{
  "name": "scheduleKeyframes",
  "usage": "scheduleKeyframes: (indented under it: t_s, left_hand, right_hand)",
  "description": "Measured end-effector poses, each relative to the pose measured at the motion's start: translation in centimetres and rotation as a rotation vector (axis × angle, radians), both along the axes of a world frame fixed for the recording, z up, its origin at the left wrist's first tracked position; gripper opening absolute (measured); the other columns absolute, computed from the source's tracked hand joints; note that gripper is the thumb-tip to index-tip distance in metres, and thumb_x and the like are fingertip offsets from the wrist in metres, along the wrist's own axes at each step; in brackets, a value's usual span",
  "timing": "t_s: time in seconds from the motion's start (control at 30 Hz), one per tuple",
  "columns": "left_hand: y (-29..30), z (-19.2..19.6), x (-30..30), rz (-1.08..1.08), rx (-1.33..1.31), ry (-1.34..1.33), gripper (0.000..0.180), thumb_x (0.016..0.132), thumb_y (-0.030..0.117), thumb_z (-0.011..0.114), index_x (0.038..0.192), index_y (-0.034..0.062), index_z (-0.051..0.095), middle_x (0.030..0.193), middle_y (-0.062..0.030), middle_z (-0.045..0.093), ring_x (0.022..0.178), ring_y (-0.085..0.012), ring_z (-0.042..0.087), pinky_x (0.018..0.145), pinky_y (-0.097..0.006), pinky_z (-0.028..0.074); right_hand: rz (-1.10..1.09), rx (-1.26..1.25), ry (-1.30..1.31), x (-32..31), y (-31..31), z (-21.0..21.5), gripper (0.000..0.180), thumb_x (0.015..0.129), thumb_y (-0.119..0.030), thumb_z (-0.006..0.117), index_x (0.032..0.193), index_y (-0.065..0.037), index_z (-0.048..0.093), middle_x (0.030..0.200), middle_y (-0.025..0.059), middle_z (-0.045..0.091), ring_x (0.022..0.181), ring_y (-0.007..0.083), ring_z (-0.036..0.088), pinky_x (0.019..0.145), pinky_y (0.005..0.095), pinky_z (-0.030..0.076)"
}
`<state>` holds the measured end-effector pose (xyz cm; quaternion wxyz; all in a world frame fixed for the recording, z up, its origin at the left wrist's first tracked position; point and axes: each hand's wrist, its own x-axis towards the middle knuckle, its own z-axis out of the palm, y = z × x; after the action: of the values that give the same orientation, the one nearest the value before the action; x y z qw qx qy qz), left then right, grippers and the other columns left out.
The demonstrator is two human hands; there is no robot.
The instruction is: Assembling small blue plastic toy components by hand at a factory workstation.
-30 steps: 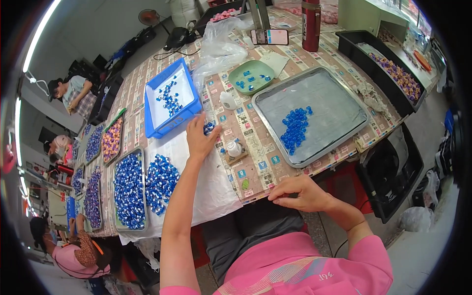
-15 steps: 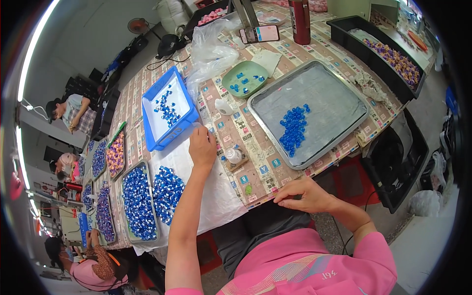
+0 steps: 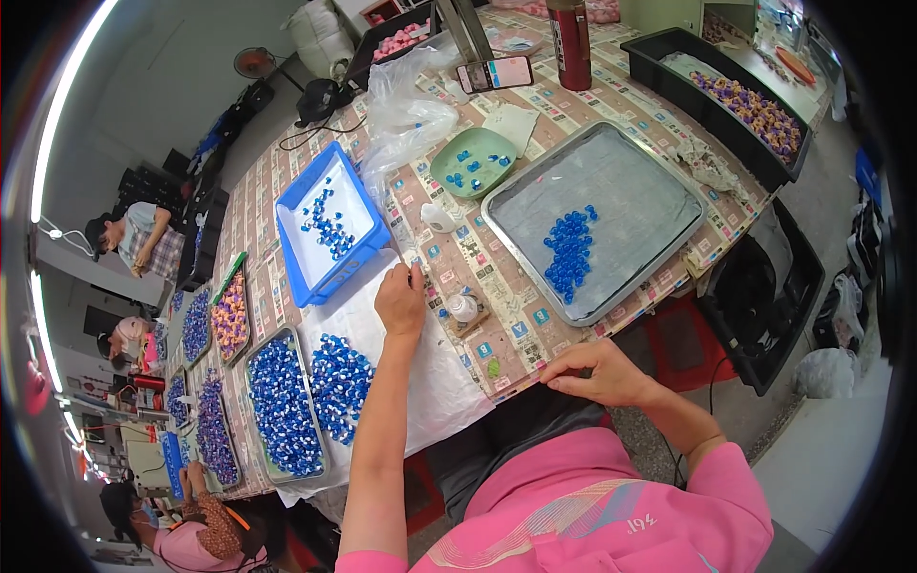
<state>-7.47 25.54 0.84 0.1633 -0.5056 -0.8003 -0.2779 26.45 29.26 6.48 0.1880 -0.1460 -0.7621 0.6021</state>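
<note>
My left hand (image 3: pixel 401 301) is closed over the white sheet, just off the near corner of a blue plastic basket (image 3: pixel 330 286); whatever its curled fingers hold is hidden. Blue and white beads (image 3: pixel 330 229) lie scattered inside that basket. At the table's front edge, below a metal tray (image 3: pixel 650 258), my right hand (image 3: pixel 607 372) has thumb and forefinger drawn together; I cannot make out anything between them. Clear blue beads (image 3: pixel 570 253) are clustered in the tray's left part. A small white bottle (image 3: pixel 462 307) stands between my hands, and a green dish (image 3: pixel 473 162) with several blue pieces sits beyond.
A heap of blue and white beads (image 3: pixel 342 387) lies beside a full tray (image 3: pixel 287 406) on the left. Farther back are a clear plastic bag (image 3: pixel 406 119), a propped phone (image 3: pixel 494 74) and a red flask (image 3: pixel 569 48). A black bin (image 3: pixel 764 143) stands far right. Other people sit at left.
My left hand has drawn slightly back from the blue basket's corner. My right hand stays near the table edge in much the same pose. The whole view has shifted a little.
</note>
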Motion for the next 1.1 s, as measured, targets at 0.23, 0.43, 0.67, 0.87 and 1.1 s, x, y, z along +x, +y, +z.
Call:
scheduleKeyframes:
  t_s: [0.23, 0.43, 0.67, 0.87, 1.1]
  left_hand:
    - [-0.5, 0.1, -4.3, 0.119, 0.362, -0.359, 0.031, 0.090, 0.024, 0.057, 0.066, 0.0065, 0.049, 0.054, -0.0073, 0.049, 0.049, -0.0227, 0.050, 0.047, -0.038, 0.041]
    - [-2.8, 2.2, -8.7, -0.162, 1.045, -2.206, 0.031, 0.092, 0.029, 0.052, 0.067, 0.0118, 0.048, 0.053, 0.0018, 0.038, 0.045, -0.0116, 0.035, 0.040, -0.026, 0.030]
    - [-5.3, 3.1, -10.7, -0.267, 1.652, -2.668, 0.016, 0.085, 0.009, 0.049, 0.070, 0.0051, 0.050, 0.062, -0.0028, 0.047, 0.058, -0.0158, 0.047, 0.055, -0.029, 0.042]
    - [-6.7, 4.6, -10.0, -0.078, 1.886, -2.636, 0.031, 0.096, 0.022, 0.035, 0.096, -0.0002, 0.056, 0.098, -0.0166, 0.056, 0.096, -0.0278, 0.052, 0.088, -0.046, 0.043]
    - [-9.7, 4.9, -9.5, -0.016, 1.661, -2.722, 0.028, 0.096, 0.019, 0.038, 0.103, 0.0003, 0.057, 0.103, -0.0161, 0.057, 0.096, -0.0277, 0.055, 0.087, -0.044, 0.044]
  right_hand:
    - [-0.055, 0.009, 0.022, -2.5, -0.1, 1.4, 0.015, 0.080, -0.006, 0.067, 0.094, -0.003, 0.068, 0.085, 0.0076, 0.068, 0.077, 0.0144, 0.063, 0.068, 0.0254, 0.049]
    - [-0.059, 0.034, -0.090, -6.1, 0.3, 3.1, 0.014, 0.080, -0.006, 0.067, 0.093, -0.004, 0.069, 0.084, 0.0064, 0.068, 0.074, 0.0132, 0.062, 0.064, 0.0254, 0.047]
    - [-0.059, 0.107, -0.026, -13.0, 1.5, 5.6, 0.013, 0.077, -0.003, 0.068, 0.090, -0.002, 0.069, 0.085, 0.0066, 0.067, 0.074, 0.0128, 0.062, 0.065, 0.0250, 0.047]
    - [-0.136, 0.225, -0.093, -19.7, 4.7, 6.6, 0.013, 0.078, -0.003, 0.066, 0.090, -0.002, 0.069, 0.083, 0.0074, 0.067, 0.073, 0.0148, 0.062, 0.065, 0.0269, 0.048]
    - [0.195, 0.565, -0.086, -30.3, 6.7, 4.3, 0.015, 0.074, -0.007, 0.065, 0.088, -0.004, 0.069, 0.087, 0.0124, 0.067, 0.079, 0.0267, 0.065, 0.071, 0.0354, 0.051]
